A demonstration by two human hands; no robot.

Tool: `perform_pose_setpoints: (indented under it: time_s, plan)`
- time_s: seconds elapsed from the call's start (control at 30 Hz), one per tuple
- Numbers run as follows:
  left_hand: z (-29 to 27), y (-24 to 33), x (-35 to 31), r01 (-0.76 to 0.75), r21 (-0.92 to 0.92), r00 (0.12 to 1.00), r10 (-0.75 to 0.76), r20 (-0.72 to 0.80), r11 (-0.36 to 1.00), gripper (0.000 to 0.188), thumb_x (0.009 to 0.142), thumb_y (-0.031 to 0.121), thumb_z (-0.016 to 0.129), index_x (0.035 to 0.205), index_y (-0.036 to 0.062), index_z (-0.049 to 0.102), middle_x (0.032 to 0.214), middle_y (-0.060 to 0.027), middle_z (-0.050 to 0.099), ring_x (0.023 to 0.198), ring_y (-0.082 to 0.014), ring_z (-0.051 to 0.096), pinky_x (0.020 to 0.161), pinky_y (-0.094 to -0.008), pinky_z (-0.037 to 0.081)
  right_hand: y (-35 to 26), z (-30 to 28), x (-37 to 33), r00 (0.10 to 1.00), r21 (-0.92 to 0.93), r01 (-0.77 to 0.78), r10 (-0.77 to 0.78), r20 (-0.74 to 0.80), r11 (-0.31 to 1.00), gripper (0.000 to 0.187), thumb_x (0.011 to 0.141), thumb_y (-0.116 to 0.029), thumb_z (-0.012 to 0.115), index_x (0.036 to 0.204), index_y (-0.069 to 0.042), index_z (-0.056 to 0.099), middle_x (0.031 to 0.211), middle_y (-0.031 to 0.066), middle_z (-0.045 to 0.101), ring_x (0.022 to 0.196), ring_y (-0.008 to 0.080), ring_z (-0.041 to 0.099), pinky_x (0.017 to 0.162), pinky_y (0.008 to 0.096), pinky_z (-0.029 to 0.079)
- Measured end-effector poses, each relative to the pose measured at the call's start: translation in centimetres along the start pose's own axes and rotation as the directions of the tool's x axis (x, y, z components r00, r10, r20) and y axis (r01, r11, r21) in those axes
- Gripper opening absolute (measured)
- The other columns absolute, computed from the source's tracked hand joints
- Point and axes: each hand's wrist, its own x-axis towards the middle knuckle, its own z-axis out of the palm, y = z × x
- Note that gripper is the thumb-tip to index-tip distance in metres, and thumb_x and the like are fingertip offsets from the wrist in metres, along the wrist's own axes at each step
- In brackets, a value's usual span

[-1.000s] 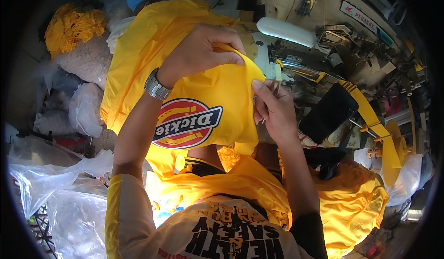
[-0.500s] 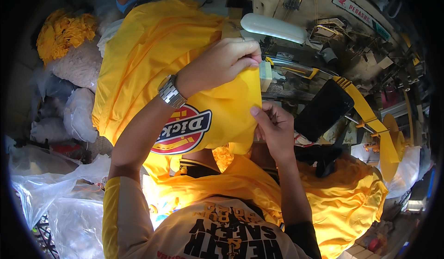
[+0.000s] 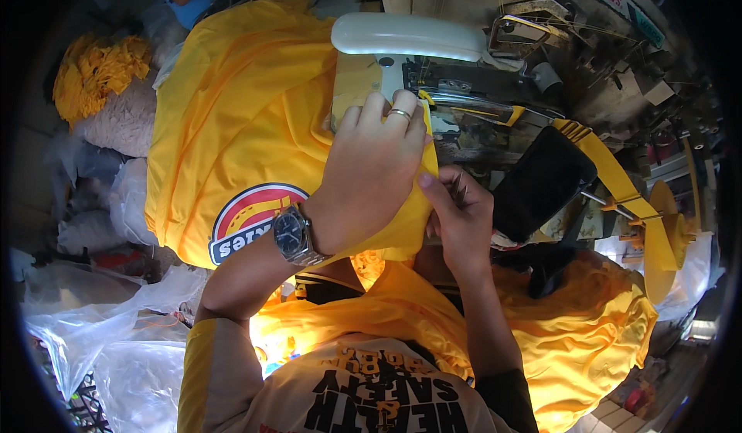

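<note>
Two hands touch one yellow cloth (image 3: pixel 247 108) spread beside one sewing machine (image 3: pixel 454 86): the right hand (image 3: pixel 464 215) clamps thumb and fingers on the cloth's right edge; the left hand (image 3: pixel 367 174) curls over it farther up, fingertips hidden, grip impossible to tell. One black phone (image 3: pixel 545 183) leaves little open room beside the right hand.

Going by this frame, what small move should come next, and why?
Probably the right hand should ease the yellow cloth straight toward the sewing machine: its thumb presses the cloth's right-side edge, the left hand lies over the cloth close to the machine, and a yellow strip leads toward the machine too.
</note>
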Motion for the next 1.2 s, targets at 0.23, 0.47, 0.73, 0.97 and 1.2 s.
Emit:
perform_pose_setpoints:
  time_s: [0.23,0.47,0.73,0.97,1.2]
  plan:
    - [1.3,0.7,-0.8,0.07,-0.046,0.989,-0.076,-0.125,0.996,0.041,0.09,0.026,0.06,0.121,-0.0008,0.056,0.121,-0.0156,0.056,0.109,-0.034,0.052,0.095,-0.047,0.038,-0.6,-0.6,0.5,1.0,0.012,0.026,-0.026,0.004,1.0,0.017,0.092,-0.014,0.066,0.082,0.0,0.064,0.06,-0.0043,0.054,0.046,-0.0016,0.04,0.041,0.0183,0.027]
    - [1.4,-0.4,0.0,0.082,0.007,0.992,-0.081,-0.102,0.997,0.034,0.097,0.022,0.05,0.123,0.0009,0.052,0.119,-0.0145,0.061,0.129,-0.0366,0.044,0.104,-0.0651,0.024,-1.0,-0.7,1.6,1.0,0.071,0.013,-0.015,0.026,0.997,0.017,0.092,-0.013,0.066,0.083,0.001,0.064,0.064,-0.0051,0.056,0.053,-0.0022,0.042,0.047,0.017,0.031]
    - [0.9,-2.0,-4.2,0.031,-0.107,0.964,-0.058,-0.261,0.994,0.037,0.089,0.024,0.064,0.119,0.0068,0.054,0.124,-0.0114,0.06,0.126,-0.0341,0.048,0.109,-0.0575,0.018,-1.1,-0.7,2.5,0.998,0.101,0.021,-0.027,0.06,0.995,0.018,0.091,-0.013,0.067,0.081,0.001,0.064,0.063,-0.0056,0.056,0.055,-0.002,0.043,0.049,0.0168,0.033]
    - [3.5,-0.9,-18.7,0.471,-0.023,0.858,-0.464,-0.221,0.882,0.036,0.076,0.016,0.077,0.106,0.006,0.06,0.109,-0.0094,0.059,0.1,-0.0286,0.053,0.09,-0.0443,0.034,0.2,-0.6,2.1,0.998,0.13,0.018,-0.027,0.062,0.991,0.019,0.091,-0.016,0.068,0.082,0.0,0.064,0.063,-0.0032,0.058,0.049,-0.0011,0.042,0.044,0.0172,0.032]
    - [0.5,-3.7,-14.3,0.239,-0.127,0.848,-0.27,-0.455,0.963,0.023,0.073,-0.003,0.074,0.093,-0.0019,0.063,0.091,-0.0133,0.06,0.075,-0.0285,0.058,0.062,-0.0356,0.047,-0.2,-0.2,2.4,0.999,0.193,0.037,-0.04,0.012,0.981,0.018,0.087,-0.015,0.072,0.083,0.001,0.063,0.061,-0.0005,0.058,0.044,0.0009,0.041,0.041,0.0179,0.033]
